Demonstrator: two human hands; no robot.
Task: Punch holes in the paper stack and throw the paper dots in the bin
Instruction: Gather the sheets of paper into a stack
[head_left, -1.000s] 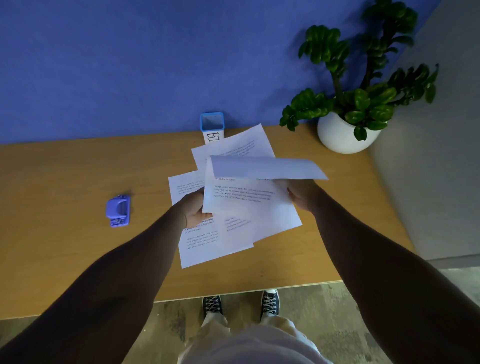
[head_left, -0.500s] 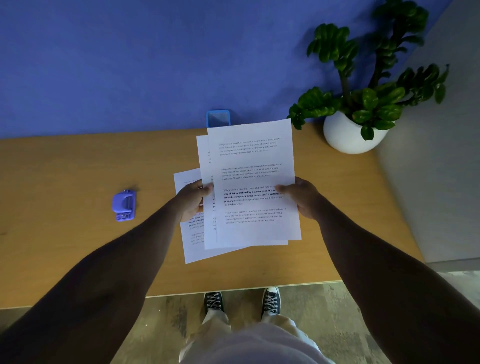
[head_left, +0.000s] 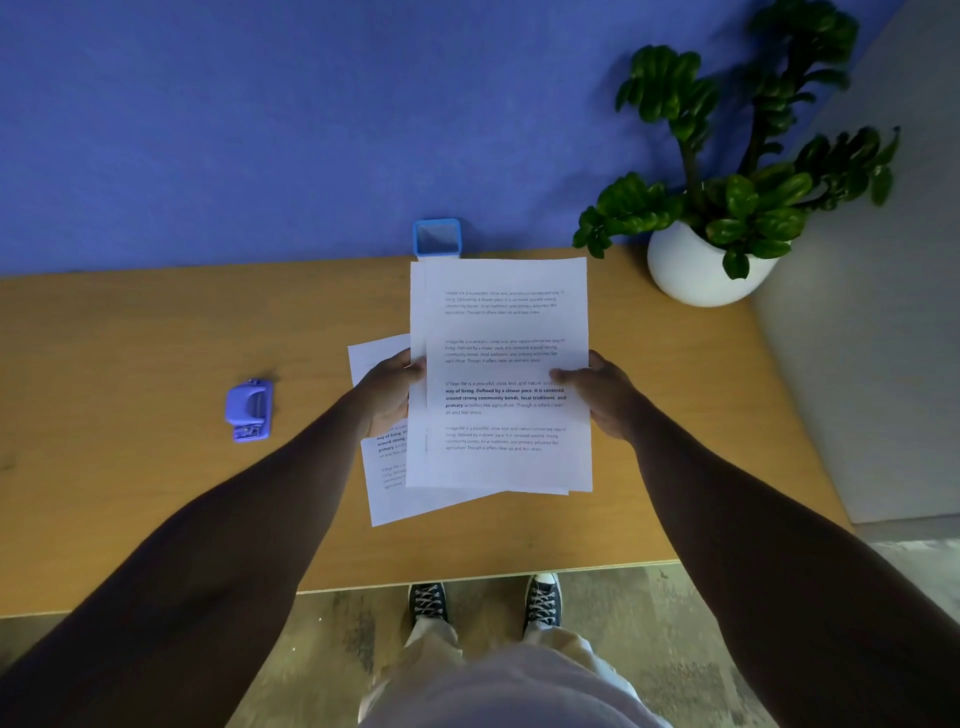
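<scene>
Since a second ago the folded-over top sheet has been flattened and the sheets drawn together into a squarer paper stack (head_left: 501, 374), held above the wooden table (head_left: 130, 338). One loose sheet (head_left: 387, 488) is left on the table beneath, at the stack's seven o'clock. The left hand (head_left: 387, 397) pinches the stack's nine o'clock edge, the right hand (head_left: 602, 395) its three o'clock edge. The hole punch (head_left: 249, 410) lies untouched well off at nine o'clock; the small blue bin (head_left: 437, 238) stands at twelve. Gathering seems nearly done, punching not begun.
</scene>
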